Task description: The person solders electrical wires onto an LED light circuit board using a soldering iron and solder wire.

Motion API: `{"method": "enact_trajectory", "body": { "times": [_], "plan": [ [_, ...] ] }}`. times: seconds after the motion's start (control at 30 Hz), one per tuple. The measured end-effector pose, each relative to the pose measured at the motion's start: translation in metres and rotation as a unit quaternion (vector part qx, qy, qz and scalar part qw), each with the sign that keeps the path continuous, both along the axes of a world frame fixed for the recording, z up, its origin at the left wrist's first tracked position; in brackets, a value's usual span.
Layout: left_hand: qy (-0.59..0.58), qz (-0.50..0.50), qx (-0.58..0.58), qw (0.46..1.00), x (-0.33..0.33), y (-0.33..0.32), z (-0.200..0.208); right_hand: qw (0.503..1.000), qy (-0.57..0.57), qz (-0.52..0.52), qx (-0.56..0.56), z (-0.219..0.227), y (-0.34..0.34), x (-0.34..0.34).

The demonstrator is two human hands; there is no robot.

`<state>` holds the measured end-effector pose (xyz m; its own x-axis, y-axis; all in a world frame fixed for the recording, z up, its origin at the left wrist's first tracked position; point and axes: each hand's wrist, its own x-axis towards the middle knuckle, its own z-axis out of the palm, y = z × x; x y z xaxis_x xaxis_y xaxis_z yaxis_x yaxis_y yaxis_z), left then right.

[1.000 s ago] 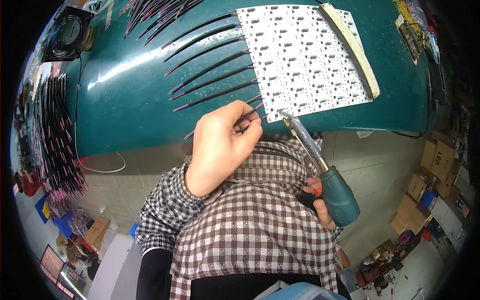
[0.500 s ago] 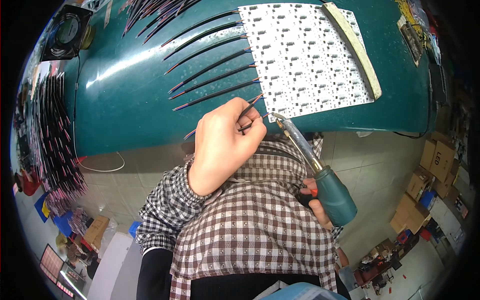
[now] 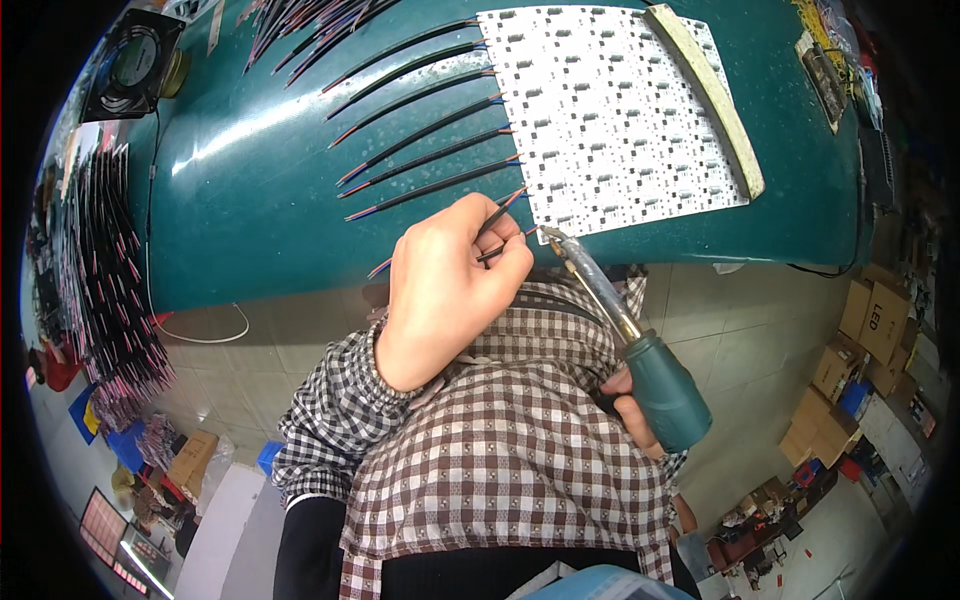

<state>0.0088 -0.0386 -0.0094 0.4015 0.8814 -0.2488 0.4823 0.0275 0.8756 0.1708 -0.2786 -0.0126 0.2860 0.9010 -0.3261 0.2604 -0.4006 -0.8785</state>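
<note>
My left hand point(image 3: 447, 278) is closed, pinching a short black two-core cable point(image 3: 490, 254) at the lower left corner of a white circuit board panel point(image 3: 610, 120). The cable's thin bare end meets the panel's edge. My right hand point(image 3: 634, 412), partly hidden behind the green handle, grips a soldering iron point(image 3: 668, 390). Its tip rests at that same corner, right beside the cable end. Several similar black cables point(image 3: 430, 183) with red and blue ends stick out leftward from the panel's left edge. One of them passes just behind my left fingers.
A pale curved bar point(image 3: 705, 100) lies across the panel's right side. Loose cables point(image 3: 310, 30) lie at the table's back, and a thick bundle point(image 3: 110, 270) hangs at far left. A black fan point(image 3: 135, 65) stands back left. Cardboard boxes point(image 3: 870, 330) are stacked at right, beyond the green table point(image 3: 250, 220).
The soldering iron has shifted very slightly left and up, its tip closer to the cable end. My left hand and the panel stay in place.
</note>
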Motion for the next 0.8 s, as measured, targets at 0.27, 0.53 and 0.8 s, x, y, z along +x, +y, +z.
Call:
{"method": "enact_trajectory", "body": {
  "times": [0.27, 0.53, 0.8],
  "plan": [
    [0.001, 0.005, -0.015, 1.000, -0.001, -0.001, -0.001, 0.995, 0.038, -0.061, 0.063, 0.014, 0.015, -0.003],
    [-0.011, 0.010, -0.021, 1.000, -0.001, 0.000, -0.002, 0.997, 0.042, -0.039, 0.059, 0.016, 0.015, -0.003],
    [-0.006, 0.011, -0.021, 1.000, -0.001, -0.003, 0.002, 0.996, 0.047, -0.047, 0.067, 0.015, 0.012, -0.006]
  ]
}}
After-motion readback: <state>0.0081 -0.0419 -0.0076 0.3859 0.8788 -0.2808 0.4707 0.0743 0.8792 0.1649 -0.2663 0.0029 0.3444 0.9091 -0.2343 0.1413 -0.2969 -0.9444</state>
